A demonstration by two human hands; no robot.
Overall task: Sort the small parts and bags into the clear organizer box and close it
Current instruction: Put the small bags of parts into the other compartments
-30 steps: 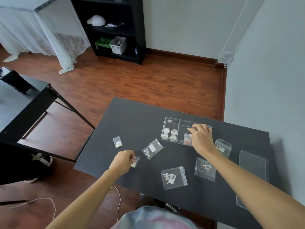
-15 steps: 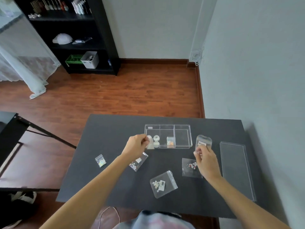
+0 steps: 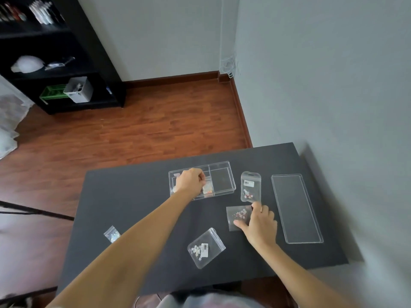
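Observation:
The clear organizer box [image 3: 222, 180] stands open at the far middle of the black table [image 3: 124, 196], with a small bag of orange bits [image 3: 208, 188] in its middle compartment. My left hand [image 3: 190, 181] hovers over the box's left part with its fingers curled shut; the small bag it carried is hidden inside them. My right hand [image 3: 260, 223] lies with its fingers apart on a flat bag of pink and white pieces [image 3: 237, 215], thumb on the bag and forefinger at its far corner. The clear lid [image 3: 295, 210] lies flat to the right.
Three more bags lie loose: a tall one with a label [image 3: 250, 190] right of the box, a square one [image 3: 205, 247] near the front, and a tiny one [image 3: 111, 234] at the left. The wall runs close along the table's right side. A black shelf [image 3: 55, 63] stands far left.
My left hand carried the small bag from the table's left side to over the box. My right hand left the box and came down onto the flat bag. My head turned right.

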